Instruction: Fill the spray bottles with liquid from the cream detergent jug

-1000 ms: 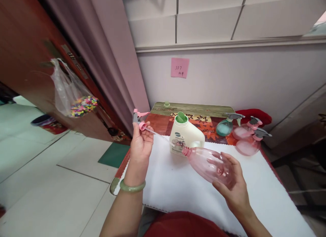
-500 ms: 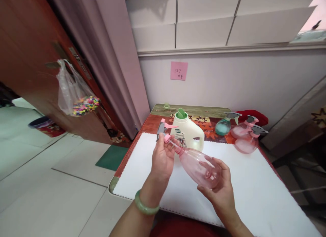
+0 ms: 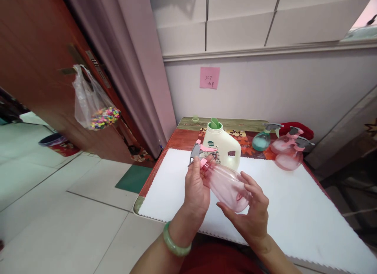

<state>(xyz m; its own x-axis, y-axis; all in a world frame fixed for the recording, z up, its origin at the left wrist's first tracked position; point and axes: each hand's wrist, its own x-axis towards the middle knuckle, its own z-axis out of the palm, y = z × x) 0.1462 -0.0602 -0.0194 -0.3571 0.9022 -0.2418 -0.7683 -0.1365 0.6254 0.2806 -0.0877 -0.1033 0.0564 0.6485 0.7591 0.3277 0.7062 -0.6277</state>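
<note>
Tilted over the table is a clear pink spray bottle (image 3: 225,185), its neck up to the left. My left hand (image 3: 196,187), with a green bangle on the wrist, is closed around the grey and pink trigger spray head (image 3: 199,153) at the bottle's neck. The head's collar now meets the neck, and the dip tube is inside. Around the bottle's base, my right hand (image 3: 250,207) holds it with thumb and fingers on opposite sides. Just behind stands a cream jug (image 3: 225,142) with a green scoop-like piece (image 3: 215,123) in its mouth.
At the back right stand a teal spray bottle (image 3: 261,141) and two pink spray bottles (image 3: 288,161), beside a red item (image 3: 303,128). A white mat (image 3: 294,203) covers much of the table. A bag of colourful bits (image 3: 104,117) hangs from the door handle at left.
The spray head and bottle have come together; the tube that showed between them has gone inside the neck. My right hand's fingers have loosened and shifted on the base. The view has moved slightly.
</note>
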